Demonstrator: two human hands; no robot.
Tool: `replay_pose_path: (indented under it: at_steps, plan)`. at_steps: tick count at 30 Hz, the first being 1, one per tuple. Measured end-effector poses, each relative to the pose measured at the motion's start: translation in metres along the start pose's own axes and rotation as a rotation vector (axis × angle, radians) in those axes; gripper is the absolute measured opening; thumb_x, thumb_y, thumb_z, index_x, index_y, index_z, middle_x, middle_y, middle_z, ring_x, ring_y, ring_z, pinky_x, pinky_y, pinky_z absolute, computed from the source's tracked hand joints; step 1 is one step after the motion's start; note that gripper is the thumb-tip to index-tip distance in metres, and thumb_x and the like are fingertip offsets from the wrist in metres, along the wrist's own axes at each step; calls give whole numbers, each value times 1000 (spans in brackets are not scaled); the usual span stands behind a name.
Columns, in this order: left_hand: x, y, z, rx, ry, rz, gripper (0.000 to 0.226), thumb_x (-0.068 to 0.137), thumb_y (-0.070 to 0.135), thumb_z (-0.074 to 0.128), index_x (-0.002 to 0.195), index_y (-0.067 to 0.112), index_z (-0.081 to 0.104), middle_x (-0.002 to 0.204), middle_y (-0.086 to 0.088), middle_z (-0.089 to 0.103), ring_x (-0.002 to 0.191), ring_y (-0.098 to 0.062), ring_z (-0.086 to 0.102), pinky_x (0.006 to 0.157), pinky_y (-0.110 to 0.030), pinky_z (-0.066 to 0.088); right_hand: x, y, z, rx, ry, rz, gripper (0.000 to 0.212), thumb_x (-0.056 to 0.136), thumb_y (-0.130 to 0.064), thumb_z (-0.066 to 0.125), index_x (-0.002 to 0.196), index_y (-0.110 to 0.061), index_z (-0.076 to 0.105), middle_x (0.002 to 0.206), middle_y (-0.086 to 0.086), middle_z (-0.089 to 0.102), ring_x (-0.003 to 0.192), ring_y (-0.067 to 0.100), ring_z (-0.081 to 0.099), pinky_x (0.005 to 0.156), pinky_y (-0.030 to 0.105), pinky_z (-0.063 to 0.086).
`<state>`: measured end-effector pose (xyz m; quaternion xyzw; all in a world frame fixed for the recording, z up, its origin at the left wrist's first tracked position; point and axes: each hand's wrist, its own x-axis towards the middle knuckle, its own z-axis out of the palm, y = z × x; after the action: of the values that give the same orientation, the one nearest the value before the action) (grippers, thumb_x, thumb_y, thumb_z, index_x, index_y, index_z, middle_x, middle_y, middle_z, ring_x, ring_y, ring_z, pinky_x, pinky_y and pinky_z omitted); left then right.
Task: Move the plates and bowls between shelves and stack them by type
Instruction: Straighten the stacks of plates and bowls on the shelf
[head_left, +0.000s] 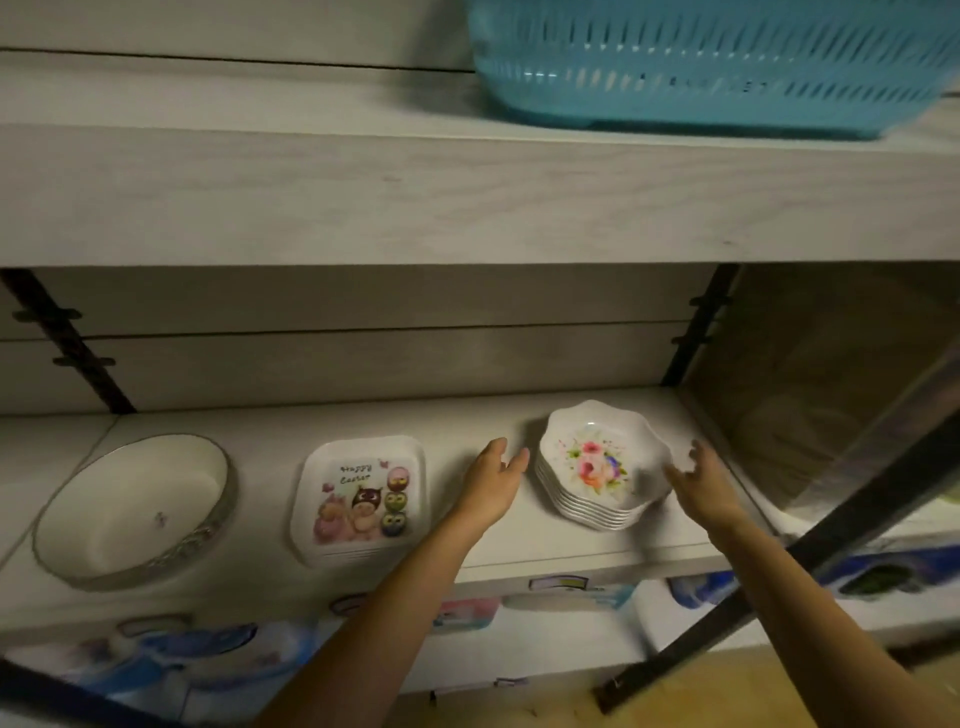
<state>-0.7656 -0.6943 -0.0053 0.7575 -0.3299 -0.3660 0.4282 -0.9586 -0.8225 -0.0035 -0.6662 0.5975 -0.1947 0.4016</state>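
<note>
1. We see 3 groups of dishes on the pale wood-grain shelf (363, 421). A stack of white scalloped plates with a pink flower print (597, 467) stands at the right. A stack of square white plates with a cartoon Easter print (358, 493) sits in the middle, and a round white dish with a silvery rim (130, 514) is at the left.
2. The left hand (496, 473) is just beside the flowered stack's left edge, fingers straight and released. The right hand (698, 478) is near its right edge, fingers loosely curved and gripping nothing. We cannot tell whether either hand touches the rim.
3. We judge the step in hand to be the flowered stack: the 2 hands flank it, either about to grasp it or just after setting it down.
4. If it is a lift, both hands need to close under the lowest plate and keep the stack level so no plate slides off.
5. A turquoise slotted plastic basket (701, 67) sits on the shelf above.
</note>
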Motion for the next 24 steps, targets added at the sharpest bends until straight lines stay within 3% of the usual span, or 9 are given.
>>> replay_pose_path:
  at_steps: [3,6,13,18,24]
  plan:
    - [7,7,33,9,-41,-37,56,96,31,41,145,8,24,149,-10,35,136,-25,36,108,-32,31,5,13,0,142,-177,101,50,97,-20,44,143,-10,28,138,20,45,117,36,51,97,48,45]
    - [11,10,54,-27,-2,-56,45,96,18,39,139,10,31,138,-11,49,124,-27,49,95,-30,41,9,14,6,98,-190,28,40,98,-18,38,138,-10,38,128,21,53,98,30,56,89,49,52]
    - [0,2,43,-51,107,-97,42,94,10,42,135,7,38,133,-13,53,120,-27,51,84,-20,36,16,2,16,44,-289,-73,38,99,-17,36,137,-11,40,128,20,52,99,27,53,86,43,52]
    - [-13,-17,33,-25,170,-119,44,94,15,44,137,9,35,135,-12,52,121,-25,51,88,-23,38,9,-4,29,-49,-360,-146,38,99,-18,36,136,-11,41,128,19,53,109,35,55,89,46,54]
    - [-26,-24,35,-21,211,-131,40,94,19,46,132,7,38,135,-12,49,121,-25,50,86,-24,39,9,-5,29,-70,-425,-163,38,100,-20,34,137,-15,40,131,15,51,102,25,52,87,40,52]
